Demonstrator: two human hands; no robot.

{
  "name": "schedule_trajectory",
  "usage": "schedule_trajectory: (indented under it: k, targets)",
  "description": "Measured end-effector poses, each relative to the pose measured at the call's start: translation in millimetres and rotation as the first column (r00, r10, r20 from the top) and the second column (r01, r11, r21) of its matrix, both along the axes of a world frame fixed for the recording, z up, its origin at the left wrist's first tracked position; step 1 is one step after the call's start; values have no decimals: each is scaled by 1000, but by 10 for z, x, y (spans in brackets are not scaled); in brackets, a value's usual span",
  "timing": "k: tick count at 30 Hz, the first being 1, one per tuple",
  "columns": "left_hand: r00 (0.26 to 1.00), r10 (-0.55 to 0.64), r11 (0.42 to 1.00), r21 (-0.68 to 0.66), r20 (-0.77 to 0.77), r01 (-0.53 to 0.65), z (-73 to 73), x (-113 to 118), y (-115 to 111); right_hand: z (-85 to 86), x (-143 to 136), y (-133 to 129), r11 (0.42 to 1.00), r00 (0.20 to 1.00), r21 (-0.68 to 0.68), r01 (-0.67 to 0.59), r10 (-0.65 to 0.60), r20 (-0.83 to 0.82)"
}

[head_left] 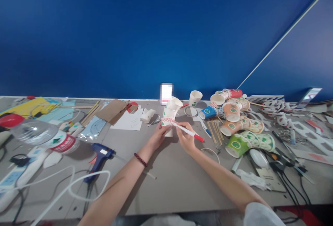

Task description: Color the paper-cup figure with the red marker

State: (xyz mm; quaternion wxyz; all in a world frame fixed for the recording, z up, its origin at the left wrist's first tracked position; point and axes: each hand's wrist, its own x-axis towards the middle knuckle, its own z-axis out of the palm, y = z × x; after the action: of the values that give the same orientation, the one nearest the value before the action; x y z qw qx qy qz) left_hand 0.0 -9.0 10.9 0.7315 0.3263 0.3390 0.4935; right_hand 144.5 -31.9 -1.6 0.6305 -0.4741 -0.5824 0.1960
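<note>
Left hand point(157, 135) is gripping joined paper cups point(169, 115) just below frame centre. Rightward, the right hand point(186, 138) is holding a red-ended pen point(186, 130), tip aiming at their middle — pressing hard could be denting the paper; a loose left grip, letting them turn.

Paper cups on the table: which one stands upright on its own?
The white cup near the blue wall; the coloured cups to its right lie tipped over.
</note>
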Motion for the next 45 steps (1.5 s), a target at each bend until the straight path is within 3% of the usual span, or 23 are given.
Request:
schedule_trajectory:
  k: [23, 45]
  targets:
    - [1000, 19, 998, -56, 14, -19, 51, 10, -25, -10, 8, 43, 998, 994, -12, 69, -67, 81]
    - [999, 18, 998, -69, 46, -15, 78, 6, -22, 1, 21, 29, 998, 998, -46, 39, -36, 59]
